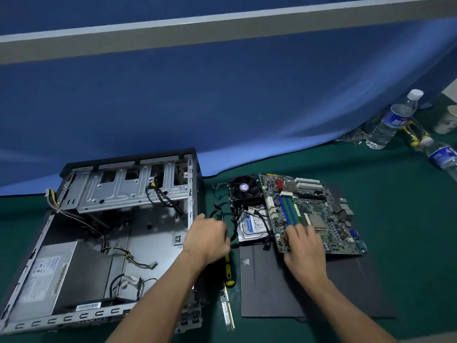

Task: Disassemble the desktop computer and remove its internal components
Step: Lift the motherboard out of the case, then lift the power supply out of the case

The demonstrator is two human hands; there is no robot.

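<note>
Bare green bench (385, 184) lies open between the motherboard (314, 214) and the bottles (393, 122) by the right edge; the gap between the open case (103, 233) and the side panel (284, 290) is crowded by cables (222, 214), a screwdriver (228, 271) and a memory stick (228, 311)

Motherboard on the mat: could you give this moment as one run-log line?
motherboard: out of case, on mat | right hand: fingers on motherboard | left hand: over screwdriver

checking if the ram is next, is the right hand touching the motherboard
Touching. The head view shows the right hand with its fingers resting on the motherboard, at the near end of the memory slots.
</note>
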